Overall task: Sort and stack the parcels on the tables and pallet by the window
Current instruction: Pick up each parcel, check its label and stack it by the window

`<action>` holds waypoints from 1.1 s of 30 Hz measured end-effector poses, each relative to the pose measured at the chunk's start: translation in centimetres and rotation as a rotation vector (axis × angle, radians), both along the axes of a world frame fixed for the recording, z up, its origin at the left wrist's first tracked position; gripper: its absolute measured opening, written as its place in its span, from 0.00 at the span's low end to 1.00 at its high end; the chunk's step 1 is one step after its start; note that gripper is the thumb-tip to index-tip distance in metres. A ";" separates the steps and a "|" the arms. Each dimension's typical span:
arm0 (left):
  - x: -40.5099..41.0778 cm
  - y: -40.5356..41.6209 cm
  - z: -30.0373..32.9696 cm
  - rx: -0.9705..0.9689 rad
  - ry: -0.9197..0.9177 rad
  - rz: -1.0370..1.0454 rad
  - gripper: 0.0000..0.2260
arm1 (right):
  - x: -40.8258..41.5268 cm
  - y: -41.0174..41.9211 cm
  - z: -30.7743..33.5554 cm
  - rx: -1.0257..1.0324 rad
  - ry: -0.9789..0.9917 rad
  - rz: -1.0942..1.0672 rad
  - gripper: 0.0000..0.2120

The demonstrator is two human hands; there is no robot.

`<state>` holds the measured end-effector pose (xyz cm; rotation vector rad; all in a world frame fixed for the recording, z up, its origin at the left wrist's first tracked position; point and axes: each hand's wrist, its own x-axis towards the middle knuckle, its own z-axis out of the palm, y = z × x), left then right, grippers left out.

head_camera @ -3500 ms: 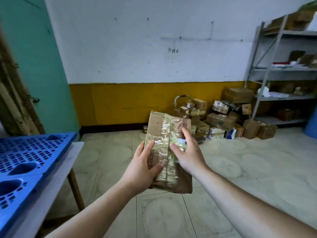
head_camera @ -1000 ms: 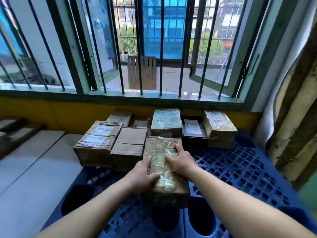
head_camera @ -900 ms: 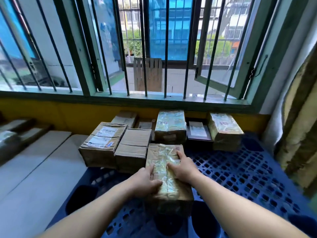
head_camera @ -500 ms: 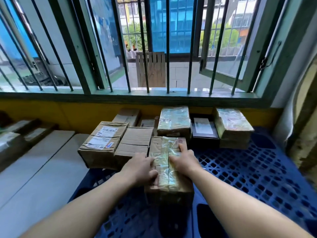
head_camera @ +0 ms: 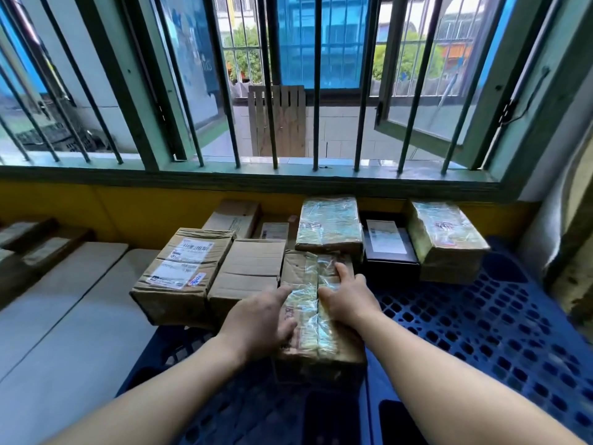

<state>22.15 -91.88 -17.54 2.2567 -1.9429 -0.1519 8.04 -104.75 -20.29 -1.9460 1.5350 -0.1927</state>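
Seen from your head camera, both your hands rest on a long taped parcel (head_camera: 316, 311) lying on the blue pallet (head_camera: 500, 335) by the barred window (head_camera: 288, 91). Your left hand (head_camera: 261, 319) wraps the parcel's left edge, fingers (head_camera: 282, 292) curled over its top; your right hand (head_camera: 348, 297) lies on the right half, fingers (head_camera: 343, 271) bent and pressing along the tape seam. The parcel sits just beside a plain cardboard box (head_camera: 248, 274), with a labelled box (head_camera: 181, 274) to the left of that. Its far end meets a film-wrapped parcel (head_camera: 329, 224); a black box (head_camera: 386, 248) and another wrapped parcel (head_camera: 444, 239) stand further right, and two smaller boxes (head_camera: 234, 216) sit against the yellow wall. A grey worktop (head_camera: 64, 332) lies to the left of the pallet.
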 end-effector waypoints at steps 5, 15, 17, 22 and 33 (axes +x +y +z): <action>0.1 0.4 0.0 0.016 -0.073 -0.011 0.24 | 0.2 0.2 0.4 -0.017 0.067 0.013 0.34; 0.7 -0.2 -1.0 0.418 -0.198 -0.120 0.48 | 1.2 -0.1 0.2 -0.053 0.148 0.033 0.33; 0.7 -0.4 -0.6 0.444 -0.226 -0.124 0.48 | 1.3 -0.2 0.1 -0.069 0.144 0.034 0.33; 0.2 -0.4 0.6 0.481 -0.212 -0.114 0.47 | 1.3 0.3 1.1 -0.070 0.195 0.055 0.32; 10.0 7.3 6.9 0.262 0.041 0.086 0.36 | 8.0 6.8 9.4 -0.270 0.164 0.274 0.33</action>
